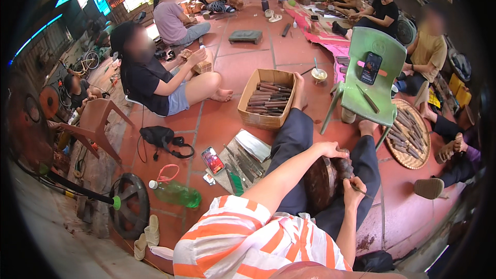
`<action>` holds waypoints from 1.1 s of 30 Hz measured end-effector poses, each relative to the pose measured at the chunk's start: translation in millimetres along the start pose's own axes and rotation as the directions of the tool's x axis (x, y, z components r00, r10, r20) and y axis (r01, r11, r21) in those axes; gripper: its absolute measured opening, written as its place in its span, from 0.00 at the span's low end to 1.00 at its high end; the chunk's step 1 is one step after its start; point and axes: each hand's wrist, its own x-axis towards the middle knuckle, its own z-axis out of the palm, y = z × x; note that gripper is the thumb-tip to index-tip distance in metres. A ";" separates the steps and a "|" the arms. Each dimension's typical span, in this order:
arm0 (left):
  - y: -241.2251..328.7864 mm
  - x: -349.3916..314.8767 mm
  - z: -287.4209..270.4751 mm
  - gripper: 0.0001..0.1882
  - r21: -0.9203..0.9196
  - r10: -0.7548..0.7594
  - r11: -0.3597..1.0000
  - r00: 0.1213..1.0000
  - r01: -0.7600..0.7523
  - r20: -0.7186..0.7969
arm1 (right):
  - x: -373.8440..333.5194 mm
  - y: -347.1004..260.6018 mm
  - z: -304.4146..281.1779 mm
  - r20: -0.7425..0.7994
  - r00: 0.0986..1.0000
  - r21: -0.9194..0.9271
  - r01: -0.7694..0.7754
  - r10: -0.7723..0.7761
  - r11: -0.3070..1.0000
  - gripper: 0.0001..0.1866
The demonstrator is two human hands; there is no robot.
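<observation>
A dark brown carved wooden piece (319, 181), rounded and glossy, stands between my legs. My left hand (331, 150) is bent over its far end, fingers curled against the knobbly part. Close to its right side, my right hand (353, 190) grips a thin dark hand tool (367, 195) that sticks out to the right. The tool's working end is too small to make out. Part of the carving is hidden behind my left forearm and sleeve.
Ahead stands a cardboard box (246, 115) of wooden-handled tools. A green chair (356, 104) bears a phone (370, 68) and a blade (368, 98). Right of it lies a woven tray (424, 150) of tools. Left are a green bottle (178, 195), a phone (212, 160) and flat tools (243, 164). Several people sit around.
</observation>
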 end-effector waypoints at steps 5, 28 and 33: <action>7.2 3.2 -6.1 0.55 -0.011 -0.007 1.000 0.998 0.008 0.063 | 10.7 3.3 1.4 -0.070 0.996 0.009 0.050 -0.049 0.999 0.06; -5.0 13.1 -7.0 0.55 0.031 0.021 0.999 0.996 -0.023 0.082 | -3.5 -5.4 1.9 0.009 0.994 0.126 -0.107 0.107 0.986 0.07; -4.8 18.4 -7.7 0.55 0.000 0.060 0.998 0.996 -0.060 0.071 | 12.4 -5.5 -0.4 -0.130 0.987 -0.072 0.087 -0.096 0.994 0.07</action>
